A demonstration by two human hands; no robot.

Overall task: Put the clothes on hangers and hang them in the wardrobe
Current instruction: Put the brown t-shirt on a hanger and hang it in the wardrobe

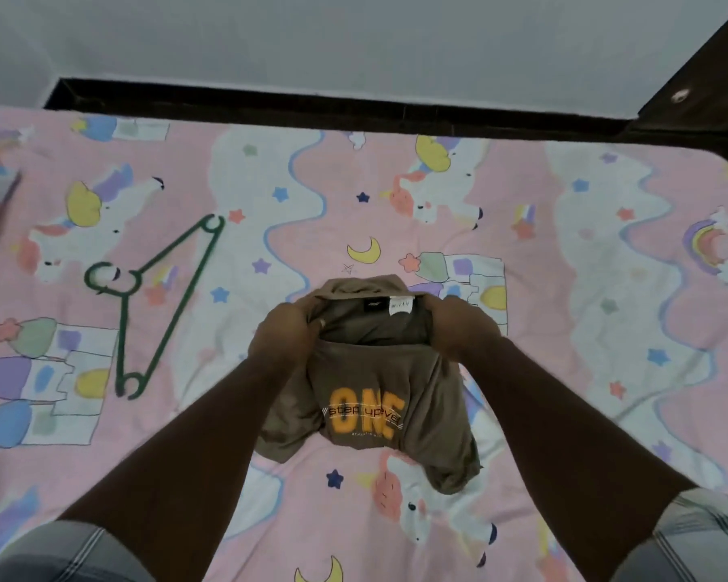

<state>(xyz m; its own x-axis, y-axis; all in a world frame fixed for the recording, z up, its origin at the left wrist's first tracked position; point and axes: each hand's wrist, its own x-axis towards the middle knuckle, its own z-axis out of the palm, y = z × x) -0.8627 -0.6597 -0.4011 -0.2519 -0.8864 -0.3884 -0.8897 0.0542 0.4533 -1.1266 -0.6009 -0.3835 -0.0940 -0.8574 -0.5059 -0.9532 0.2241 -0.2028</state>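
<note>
Pink unicorn bedsheet (pixel 522 371), both hands (left (pixel 284 336), right (pixel 454 325)) clamped on brown T-shirt (pixel 366 396) collar, green hanger (pixel 160 304) left.

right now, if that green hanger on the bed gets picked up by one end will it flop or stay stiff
Probably stiff: the green hanger keeps straight thin arms and a crisp triangle on the soft bedsheet. Likely light, since its frame looks slender and open. It may snag, given the hook and end loops.

Brown shirt (pixel 366 396) with orange lettering; green hanger (pixel 160 304); pink bedsheet (pixel 543 329) patterned with unicorns, stars, moons and rainbows.
</note>
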